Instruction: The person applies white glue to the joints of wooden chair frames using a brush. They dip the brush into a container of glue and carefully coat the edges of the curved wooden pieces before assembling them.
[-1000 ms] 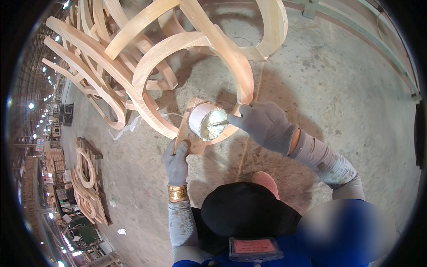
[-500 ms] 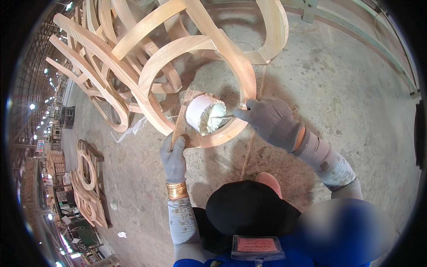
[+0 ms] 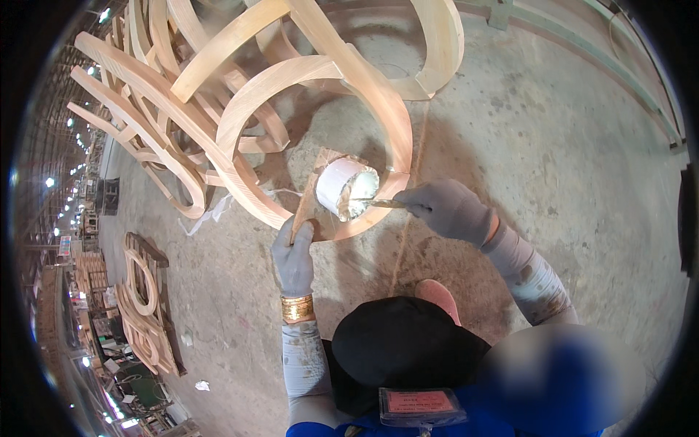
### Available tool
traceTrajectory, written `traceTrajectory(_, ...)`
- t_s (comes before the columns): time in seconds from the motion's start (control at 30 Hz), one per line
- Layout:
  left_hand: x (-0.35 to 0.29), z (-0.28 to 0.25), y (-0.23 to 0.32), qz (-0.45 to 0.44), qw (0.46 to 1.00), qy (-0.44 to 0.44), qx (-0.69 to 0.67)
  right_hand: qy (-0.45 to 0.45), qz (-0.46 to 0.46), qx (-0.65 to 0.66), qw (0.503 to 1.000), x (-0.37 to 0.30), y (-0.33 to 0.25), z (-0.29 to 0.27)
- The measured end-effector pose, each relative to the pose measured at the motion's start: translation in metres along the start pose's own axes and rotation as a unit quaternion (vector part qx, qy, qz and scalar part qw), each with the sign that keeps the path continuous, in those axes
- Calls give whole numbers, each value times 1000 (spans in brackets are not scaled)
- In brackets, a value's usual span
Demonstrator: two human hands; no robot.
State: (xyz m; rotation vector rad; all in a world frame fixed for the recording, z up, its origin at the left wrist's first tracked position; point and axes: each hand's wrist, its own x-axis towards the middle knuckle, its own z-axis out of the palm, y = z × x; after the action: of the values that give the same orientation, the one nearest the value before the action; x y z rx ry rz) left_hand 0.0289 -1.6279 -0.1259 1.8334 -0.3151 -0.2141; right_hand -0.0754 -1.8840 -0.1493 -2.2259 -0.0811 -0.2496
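Note:
My left hand (image 3: 293,264), in a grey glove, is closed around the lower end of a thin wooden board (image 3: 306,200). A round white tub (image 3: 335,183) lies tipped against that board, its mouth turned to the right and its rim crusted. Whitish paste shows inside. In the gloved fingers of my right hand (image 3: 453,211) is a thin stick-like tool (image 3: 391,204), its far end in the mouth of the tub; the exact kind of tip is hidden. Behind and around the tub stands a curved, ring-shaped wooden frame (image 3: 399,131).
More curved wooden frames (image 3: 138,102) are heaped at the far left. Stacked wooden rings (image 3: 142,291) lie on the floor to the left. A plastic scrap (image 3: 211,213) lies beside the heap. A metal rail (image 3: 582,62) runs along the far right.
The tub and board have shifted slightly right with my left hand. My right hand has moved a little down, and more of the stick shows. The wooden frames appear slightly further left in view.

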Motion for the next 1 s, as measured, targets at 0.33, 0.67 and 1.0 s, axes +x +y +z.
traceTrajectory(0.33, 3, 6, -10, -9, 1000, -2, -5, -171, 237, 352, 889, -2, -11, -1)
traceTrajectory(0.67, -7, 32, -50, -163, 966, 39, -198, 18, 83, 205, 975, -36, 20, 27)
traceTrajectory(1.0, 3, 54, -72, -218, 964, 11, -154, 134, 202, 8, 970, -62, 65, 54)
